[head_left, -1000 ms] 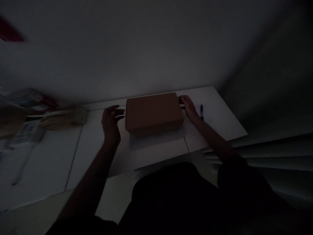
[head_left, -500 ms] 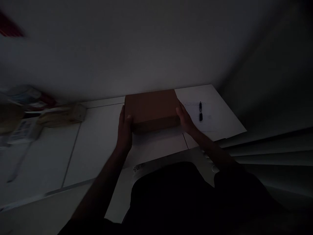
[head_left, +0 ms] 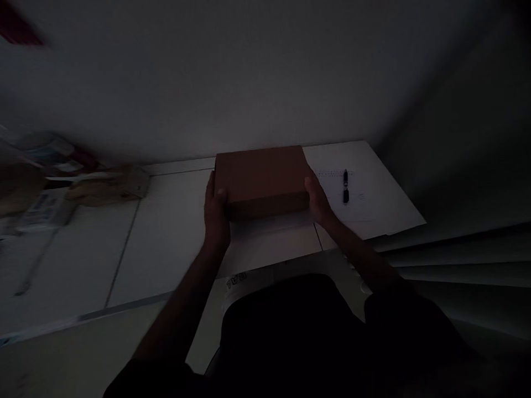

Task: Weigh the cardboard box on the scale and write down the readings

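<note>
The scene is very dim. A closed brown cardboard box (head_left: 262, 178) lies on a white table (head_left: 166, 237) against the wall. My left hand (head_left: 215, 213) presses the box's left end, thumb on its top edge. My right hand (head_left: 317, 199) grips the right end. Both hands clasp the box between them. A sheet of paper (head_left: 274, 224) shows just under the box's near edge.
A black pen (head_left: 345, 187) lies on a white sheet (head_left: 373, 204) to the right of the box. Blurred clutter, including a tan packet (head_left: 103, 190) and papers (head_left: 41, 207), sits at the far left. A chair back (head_left: 332, 265) is below the table edge.
My left hand came in from open air and closed on the box's left end. My right hand slid from the far right corner to the near right end.
</note>
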A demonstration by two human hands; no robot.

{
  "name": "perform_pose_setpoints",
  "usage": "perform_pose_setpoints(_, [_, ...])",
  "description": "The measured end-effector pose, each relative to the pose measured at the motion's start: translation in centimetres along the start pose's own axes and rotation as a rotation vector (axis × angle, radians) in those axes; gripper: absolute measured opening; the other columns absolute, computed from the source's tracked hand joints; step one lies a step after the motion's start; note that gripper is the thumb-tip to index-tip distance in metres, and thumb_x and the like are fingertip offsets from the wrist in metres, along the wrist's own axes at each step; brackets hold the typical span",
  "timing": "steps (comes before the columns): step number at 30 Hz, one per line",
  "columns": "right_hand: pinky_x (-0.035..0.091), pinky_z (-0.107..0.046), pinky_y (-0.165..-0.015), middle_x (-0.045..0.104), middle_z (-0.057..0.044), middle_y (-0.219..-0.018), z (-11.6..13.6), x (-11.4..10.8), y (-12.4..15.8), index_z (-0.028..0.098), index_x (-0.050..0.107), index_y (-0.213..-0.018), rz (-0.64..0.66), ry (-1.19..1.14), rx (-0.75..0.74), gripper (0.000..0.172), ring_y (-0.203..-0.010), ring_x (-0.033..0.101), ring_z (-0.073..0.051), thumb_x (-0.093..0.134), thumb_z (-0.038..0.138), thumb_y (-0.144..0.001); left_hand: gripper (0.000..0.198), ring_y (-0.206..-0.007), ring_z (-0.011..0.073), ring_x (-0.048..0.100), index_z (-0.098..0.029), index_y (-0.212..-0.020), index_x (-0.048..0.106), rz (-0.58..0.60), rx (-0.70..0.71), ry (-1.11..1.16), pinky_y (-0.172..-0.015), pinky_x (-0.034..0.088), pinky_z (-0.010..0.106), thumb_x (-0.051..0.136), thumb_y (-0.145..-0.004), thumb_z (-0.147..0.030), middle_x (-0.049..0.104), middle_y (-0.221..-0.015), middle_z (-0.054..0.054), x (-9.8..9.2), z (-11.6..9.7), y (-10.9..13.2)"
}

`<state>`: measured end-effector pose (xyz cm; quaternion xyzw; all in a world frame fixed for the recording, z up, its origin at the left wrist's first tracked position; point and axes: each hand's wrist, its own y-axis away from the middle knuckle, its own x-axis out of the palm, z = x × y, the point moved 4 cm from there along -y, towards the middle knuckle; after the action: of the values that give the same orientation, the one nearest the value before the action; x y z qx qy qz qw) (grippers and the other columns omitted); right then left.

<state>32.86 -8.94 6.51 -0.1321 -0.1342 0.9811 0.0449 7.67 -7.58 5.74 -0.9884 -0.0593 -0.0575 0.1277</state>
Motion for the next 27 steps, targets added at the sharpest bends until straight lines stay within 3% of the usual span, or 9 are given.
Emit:
perform_pose_setpoints(15, [0.023,-0.047,-0.132,0.042,-0.001,-0.161,0.0,0.3,-0.2,0.029,0.042,-0.154,-0.085,-0.126,0.055,0.08,-0.157,0.026,-0.023,0.039,0.076,-0.089,0.059,-0.148,0.0266,0.041,-0.03,-0.142,0.055,-0.058,-0.048,0.027,-0.129,0.031,0.045,0.056,-0.085,-0.044,0.05,-0.154,0.001,-0.1,0.6,-0.5])
perform_pose_setpoints(21, [0.024,-0.047,-0.131,0.042,-0.002,-0.161,0.6,0.5,-0.9,0.032,0.04,-0.154,-0.047,-0.103,0.034,0.083,-0.156,0.03,-0.024,0.036,0.082,-0.088,0.059,-0.141,0.0272,0.048,-0.031,-0.141,0.055,-0.073,-0.082,0.06,-0.127,0.034,0.046,0.055,-0.083,-0.041,0.055,-0.148,0.002,-0.1,0.0,-0.8])
perform_pose_setpoints(27, [0.031,-0.047,-0.128,0.04,-0.003,-0.162,2.6,1.7,-1.7,0.031,0.034,-0.157,0.028,-0.093,0.035,0.085,-0.155,0.032,-0.025,0.03,0.082,-0.089,0.062,-0.14,0.0283,0.048,-0.027,-0.14,0.056,-0.148,-0.091,0.121,-0.126,0.034,0.043,0.063,-0.079,-0.041,0.055,-0.147,0.004,-1.2,-1.6,-1.1])
